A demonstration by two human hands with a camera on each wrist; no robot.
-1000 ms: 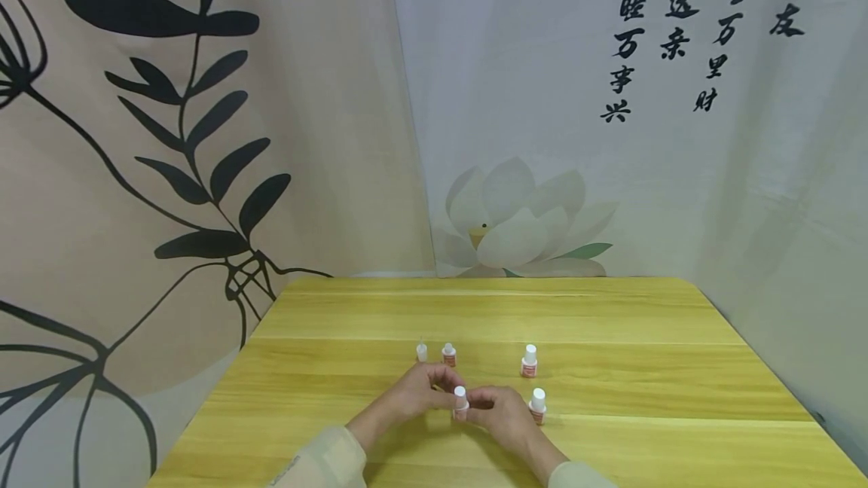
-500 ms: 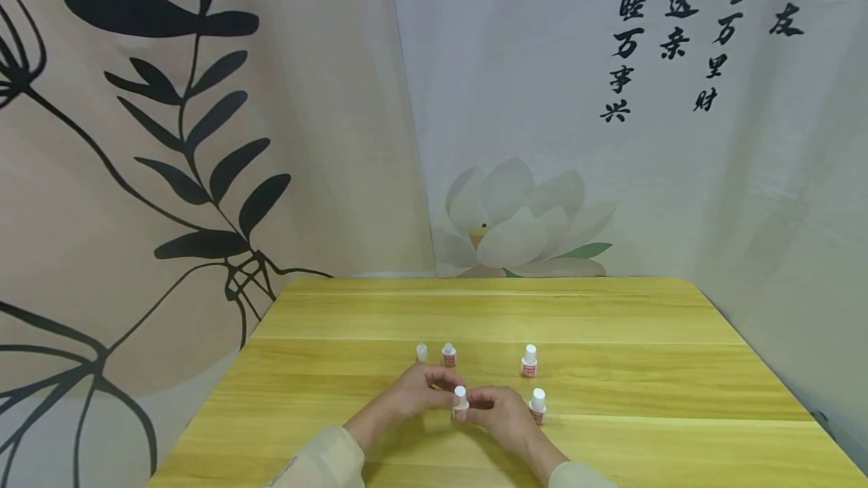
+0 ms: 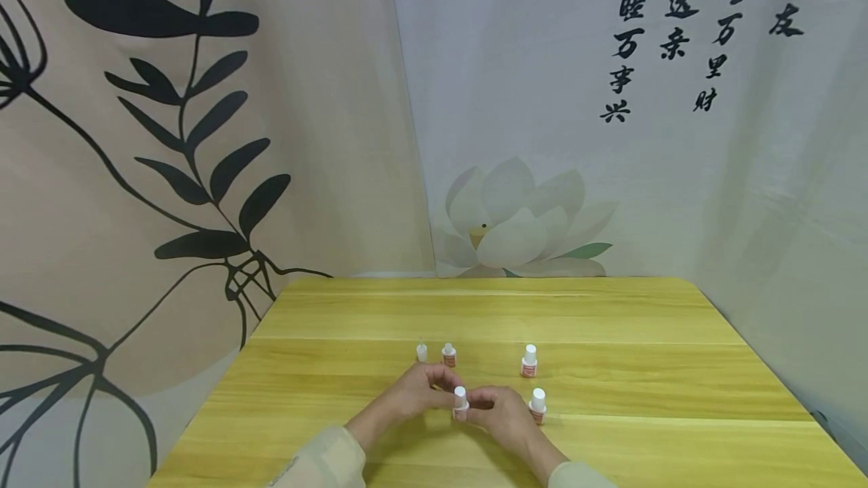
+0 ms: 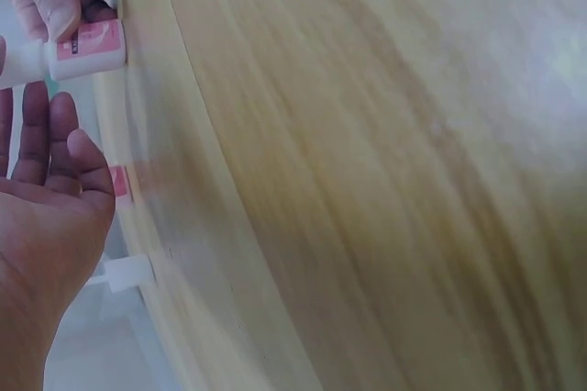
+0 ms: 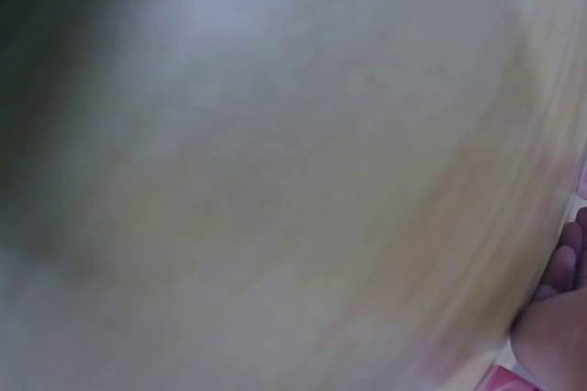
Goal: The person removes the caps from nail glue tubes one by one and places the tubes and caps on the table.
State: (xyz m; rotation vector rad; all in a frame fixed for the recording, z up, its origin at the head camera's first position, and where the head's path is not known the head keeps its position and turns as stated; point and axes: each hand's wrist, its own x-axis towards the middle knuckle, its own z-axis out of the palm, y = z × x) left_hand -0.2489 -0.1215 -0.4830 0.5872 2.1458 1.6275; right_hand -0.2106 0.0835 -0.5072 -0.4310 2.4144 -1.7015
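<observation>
In the head view, a small white bottle with a red label (image 3: 460,404) stands upright between both hands. My right hand (image 3: 507,419) grips its body from the right; the left wrist view shows that thumb (image 4: 60,22) pressed on the label. The left hand (image 3: 415,395) reaches in from the left, finger and thumb around the white cap (image 4: 24,62) at the edge of the left wrist view, its other fingers (image 4: 64,148) loosely bent. Only part of the right hand (image 5: 555,327) shows in the right wrist view.
Behind the left hand stand a small white item with a thin tip (image 3: 422,353) and a labelled bottle (image 3: 449,355). Two more capped bottles, one farther back (image 3: 529,362) and one beside the right hand (image 3: 538,407), stand on the wooden table (image 3: 644,367). A printed curtain hangs behind.
</observation>
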